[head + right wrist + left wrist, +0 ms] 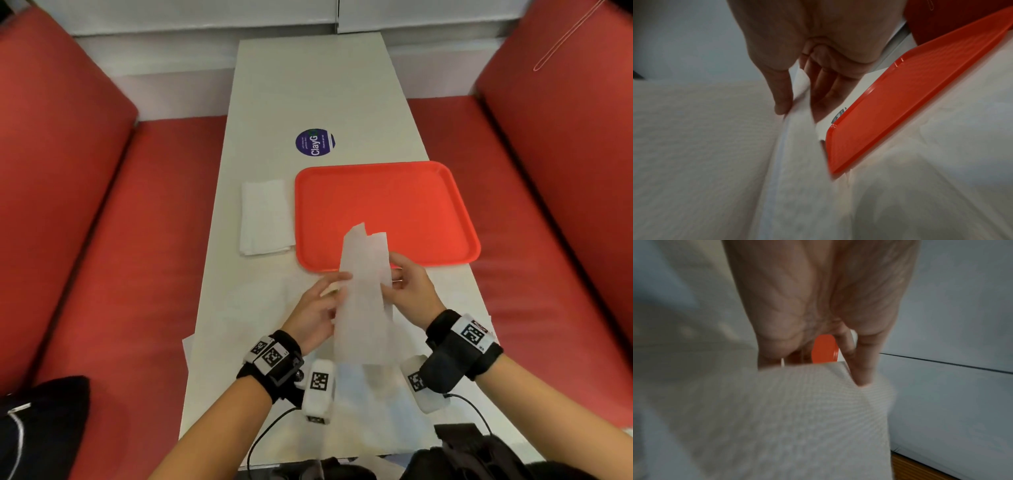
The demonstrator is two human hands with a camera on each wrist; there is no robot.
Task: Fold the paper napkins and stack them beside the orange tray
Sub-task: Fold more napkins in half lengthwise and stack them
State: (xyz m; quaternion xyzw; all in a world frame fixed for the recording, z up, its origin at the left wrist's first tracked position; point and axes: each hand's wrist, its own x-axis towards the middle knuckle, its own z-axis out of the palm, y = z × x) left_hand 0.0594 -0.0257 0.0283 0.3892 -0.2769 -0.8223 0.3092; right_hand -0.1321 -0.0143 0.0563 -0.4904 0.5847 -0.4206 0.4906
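Your left hand and your right hand hold one paper napkin between them, lifted off the white table. The left hand pinches the napkin's left edge, fingers curled against the sheet; in the left wrist view the fingers press down onto the top of the paper. The right hand grips the right edge, and the right wrist view shows your thumb on one side of the napkin and your fingers on the other, so the sheet is pinched between them. The napkin stands as a long narrow strip, its far end reaching over the near rim of the orange tray, with its two top corners at uneven heights.

The tray lies flat on the table, just ahead of your hands. Directly left of it, close to its rim, a stack of folded napkins rests on the table. More unfolded paper lies spread under your wrists. Beyond the tray, a round blue ClayG sticker sits on the tabletop. Red bench seats run along both sides of the table.
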